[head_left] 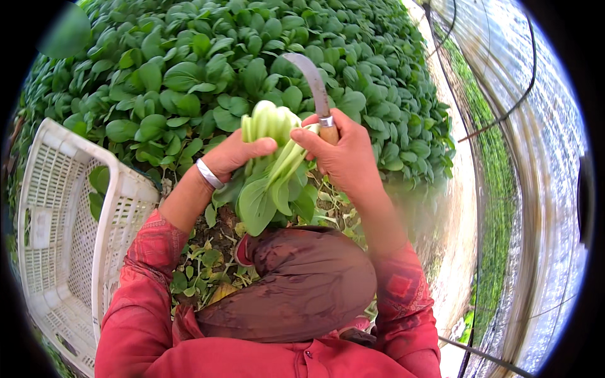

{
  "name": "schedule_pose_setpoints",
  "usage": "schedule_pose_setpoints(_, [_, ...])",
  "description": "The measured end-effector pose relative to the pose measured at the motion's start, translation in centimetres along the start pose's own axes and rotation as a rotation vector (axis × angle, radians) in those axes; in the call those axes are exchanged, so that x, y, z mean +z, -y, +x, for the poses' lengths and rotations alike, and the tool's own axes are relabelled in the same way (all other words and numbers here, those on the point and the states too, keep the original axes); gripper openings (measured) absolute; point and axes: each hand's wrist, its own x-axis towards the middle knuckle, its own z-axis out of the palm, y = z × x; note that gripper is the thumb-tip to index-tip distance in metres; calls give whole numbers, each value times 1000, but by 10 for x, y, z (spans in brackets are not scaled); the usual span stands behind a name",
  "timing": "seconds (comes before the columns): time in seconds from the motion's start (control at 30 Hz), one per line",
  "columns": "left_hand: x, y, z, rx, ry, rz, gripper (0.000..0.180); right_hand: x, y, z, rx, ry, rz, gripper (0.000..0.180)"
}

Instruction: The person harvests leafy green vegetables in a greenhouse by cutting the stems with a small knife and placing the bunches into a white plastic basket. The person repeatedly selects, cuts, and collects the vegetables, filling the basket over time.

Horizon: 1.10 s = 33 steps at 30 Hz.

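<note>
My left hand (242, 152) is closed round a bunch of bok choy (270, 123), its pale stem ends up and its green leaves hanging down over my knee. In my right hand (343, 148) is the wooden handle of a sickle (310, 79), its curved blade pointing up and bending left over the crop. The right thumb and fingers also touch a few stems at the right side of the bunch. Some of the fingers of both hands are hidden behind the stems. A silver bracelet (209, 174) circles my left wrist.
A dense bed of growing bok choy (189, 75) spreads out ahead. A white plastic crate (107, 239) with a few leaves inside stands at my left. My bent knee (302, 277) is below my hands. Loose leaves (208, 258) lie on the soil. Plastic sheeting (548, 208) runs along the right.
</note>
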Motion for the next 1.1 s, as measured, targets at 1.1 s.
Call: schedule_pose_setpoints(1.1, [-120, -87, -425, 200, -427, 2315, 68, -59, -173, -199, 643, -407, -29, 27])
